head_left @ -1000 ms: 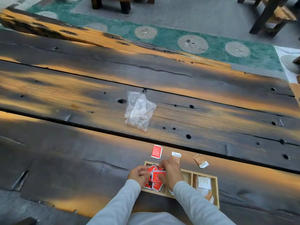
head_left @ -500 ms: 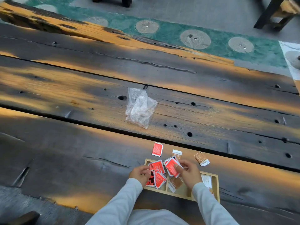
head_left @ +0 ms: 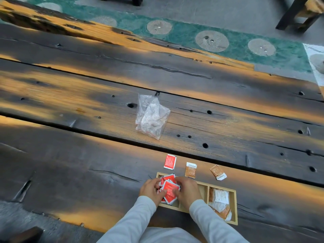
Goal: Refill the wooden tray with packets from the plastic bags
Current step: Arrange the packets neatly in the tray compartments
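Observation:
A light wooden tray [head_left: 234, 206] with compartments lies at the near edge of the table. My left hand [head_left: 150, 190] and my right hand [head_left: 188, 191] meet over its left compartment, both gripping a stack of red packets [head_left: 169, 190]. The right compartment holds brown and white packets [head_left: 220, 201]. Just beyond the tray lie one red packet [head_left: 170, 161] and two brown packets [head_left: 190, 170] [head_left: 218, 172]. Crumpled clear plastic bags [head_left: 151, 118] rest farther out on the middle plank.
The dark plank table [head_left: 87, 163] has gaps between boards and scattered holes. Past its far edge is a green patterned floor strip [head_left: 236, 48], and dark wooden furniture legs [head_left: 291, 13] stand at the top right.
My right hand has moved left from the middle compartment, bringing the red packets over the left compartment next to my left hand. The packets are now gathered into one stack.

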Tool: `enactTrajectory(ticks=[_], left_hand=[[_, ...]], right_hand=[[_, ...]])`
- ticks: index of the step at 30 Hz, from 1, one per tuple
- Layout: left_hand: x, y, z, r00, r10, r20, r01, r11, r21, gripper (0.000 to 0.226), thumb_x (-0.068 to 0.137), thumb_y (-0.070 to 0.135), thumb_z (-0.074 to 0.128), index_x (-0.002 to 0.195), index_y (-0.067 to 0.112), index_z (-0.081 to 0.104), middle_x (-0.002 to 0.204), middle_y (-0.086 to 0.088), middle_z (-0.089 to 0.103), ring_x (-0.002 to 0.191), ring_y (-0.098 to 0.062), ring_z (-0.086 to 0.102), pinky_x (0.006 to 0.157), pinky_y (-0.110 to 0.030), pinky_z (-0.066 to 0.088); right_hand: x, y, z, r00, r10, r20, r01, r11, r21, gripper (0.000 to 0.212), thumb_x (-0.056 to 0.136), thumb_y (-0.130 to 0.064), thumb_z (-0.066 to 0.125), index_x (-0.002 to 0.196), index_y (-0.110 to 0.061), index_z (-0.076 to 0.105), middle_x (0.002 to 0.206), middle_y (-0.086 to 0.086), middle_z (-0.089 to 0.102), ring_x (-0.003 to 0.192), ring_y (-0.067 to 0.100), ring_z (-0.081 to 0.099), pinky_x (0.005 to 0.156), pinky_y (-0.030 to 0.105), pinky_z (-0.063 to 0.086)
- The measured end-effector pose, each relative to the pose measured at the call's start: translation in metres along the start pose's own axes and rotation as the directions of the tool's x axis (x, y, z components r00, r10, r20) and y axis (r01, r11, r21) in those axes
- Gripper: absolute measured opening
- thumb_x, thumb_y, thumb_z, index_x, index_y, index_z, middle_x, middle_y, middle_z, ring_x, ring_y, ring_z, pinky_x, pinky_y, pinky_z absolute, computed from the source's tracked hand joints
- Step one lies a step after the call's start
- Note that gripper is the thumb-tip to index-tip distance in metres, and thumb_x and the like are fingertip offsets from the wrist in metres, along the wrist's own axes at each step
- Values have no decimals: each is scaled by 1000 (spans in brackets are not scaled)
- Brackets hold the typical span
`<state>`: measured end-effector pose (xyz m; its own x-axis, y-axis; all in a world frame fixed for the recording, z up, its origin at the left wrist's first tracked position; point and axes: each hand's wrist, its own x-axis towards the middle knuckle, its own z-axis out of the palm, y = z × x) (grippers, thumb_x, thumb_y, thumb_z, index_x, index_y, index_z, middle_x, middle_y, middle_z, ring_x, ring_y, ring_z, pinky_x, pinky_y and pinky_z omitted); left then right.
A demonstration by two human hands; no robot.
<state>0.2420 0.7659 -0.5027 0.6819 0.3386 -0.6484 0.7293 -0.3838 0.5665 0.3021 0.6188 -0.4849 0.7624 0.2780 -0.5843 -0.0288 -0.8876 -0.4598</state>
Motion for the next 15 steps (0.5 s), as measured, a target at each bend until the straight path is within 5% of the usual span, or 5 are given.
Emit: enactTrajectory(ticks=[4,9,15], left_hand=[[1,1,1,998,53,32,-56,991,121,53,89,32,71,138,32,53,131,2,59,122,-18,60,105,-33,51],[2,1,5,996,61,70,-74,977,201,57,93,37,65,146,36,42,136,4,50,128,-19,56,107,-33,47],[1,-3,7,996,59,64,-73,969,237,56,93,40,63,145,38,40,134,6,45,127,-19,56,105,-31,50]], right_hand=[[3,-1,15,999,-42,27,46,987,-153,48,96,-39,65,142,-29,56,142,0,62,128,19,60,108,32,50],[6,5,21,994,-92,-51,86,991,-103,68,94,-36,67,153,-27,34,151,-2,39,141,16,41,114,29,41],[7,5,24,989,-138,-48,135,988,-72,53,96,-37,64,145,-30,45,142,-6,46,134,12,45,113,27,41]])
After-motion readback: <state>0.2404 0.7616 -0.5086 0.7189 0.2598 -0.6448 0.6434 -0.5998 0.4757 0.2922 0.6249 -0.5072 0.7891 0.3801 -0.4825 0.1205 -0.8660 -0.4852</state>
